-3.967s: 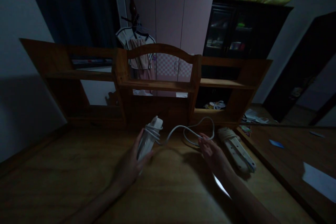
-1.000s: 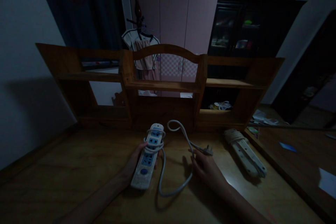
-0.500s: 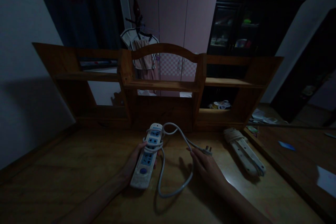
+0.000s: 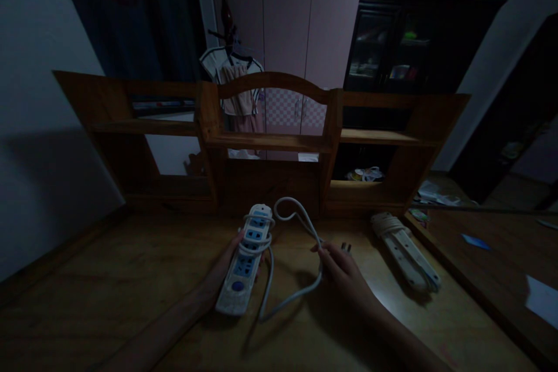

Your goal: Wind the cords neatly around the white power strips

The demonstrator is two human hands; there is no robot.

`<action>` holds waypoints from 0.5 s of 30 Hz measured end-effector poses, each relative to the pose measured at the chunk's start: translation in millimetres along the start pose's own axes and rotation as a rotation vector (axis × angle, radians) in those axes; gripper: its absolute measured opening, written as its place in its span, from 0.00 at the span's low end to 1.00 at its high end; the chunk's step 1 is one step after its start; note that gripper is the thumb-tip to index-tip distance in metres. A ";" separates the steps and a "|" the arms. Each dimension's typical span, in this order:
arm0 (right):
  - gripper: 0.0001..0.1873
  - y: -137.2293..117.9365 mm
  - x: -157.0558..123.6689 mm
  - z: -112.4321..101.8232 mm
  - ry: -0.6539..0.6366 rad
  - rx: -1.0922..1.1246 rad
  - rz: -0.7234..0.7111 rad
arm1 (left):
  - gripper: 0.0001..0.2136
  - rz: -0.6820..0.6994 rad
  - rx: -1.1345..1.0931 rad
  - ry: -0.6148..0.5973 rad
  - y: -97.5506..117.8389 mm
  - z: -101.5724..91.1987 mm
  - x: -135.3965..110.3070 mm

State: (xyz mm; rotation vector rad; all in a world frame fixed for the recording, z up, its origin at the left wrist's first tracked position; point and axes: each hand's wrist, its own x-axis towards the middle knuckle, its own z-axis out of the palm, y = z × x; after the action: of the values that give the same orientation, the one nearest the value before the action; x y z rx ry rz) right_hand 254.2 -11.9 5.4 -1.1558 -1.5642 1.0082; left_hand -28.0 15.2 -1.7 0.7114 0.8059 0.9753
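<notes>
A white power strip [image 4: 238, 296] with blue socket faces and a dark blue button is tilted above the desk, in the grip of my left hand [image 4: 227, 256]. Several turns of its white cord wrap around the strip's upper half. From there the power cord [image 4: 285, 300] droops in a loose loop to my right hand [image 4: 342, 267], whose fingers pinch it. Another bend of cord rises between the strip and that hand. The plug [image 4: 346, 247] pokes out just past my right knuckles, its body mostly hidden behind them.
On the right of the wooden desk [image 4: 143, 279] lies a second power strip [image 4: 403, 253], bound in its own cord. A wooden shelf unit [image 4: 270, 140] spans the back edge. Beyond the right ledge are a blue card [image 4: 476, 242] and white paper [image 4: 542, 302].
My right hand has shifted slightly along the cord, and the plug is now more covered by it. The lower loop has pulled into a sharper bend. My left hand stays put.
</notes>
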 end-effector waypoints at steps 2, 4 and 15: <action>0.21 8.0 3.9 0.0 0.002 0.135 0.084 | 0.25 -0.008 -0.005 -0.011 -0.2 -0.3 1.2; 0.22 13.7 7.3 -2.4 0.007 0.275 0.178 | 0.25 -0.016 -0.009 -0.003 -0.2 0.4 1.1; 0.23 9.9 12.5 -13.8 0.106 0.550 0.288 | 0.25 -0.021 -0.001 0.017 -0.9 -0.5 -1.0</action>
State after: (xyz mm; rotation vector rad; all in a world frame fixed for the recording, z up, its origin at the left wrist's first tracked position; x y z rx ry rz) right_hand 268.0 3.8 1.9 -1.0315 -0.9581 1.4302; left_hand -28.3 14.0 -2.4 0.6937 0.8263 0.9631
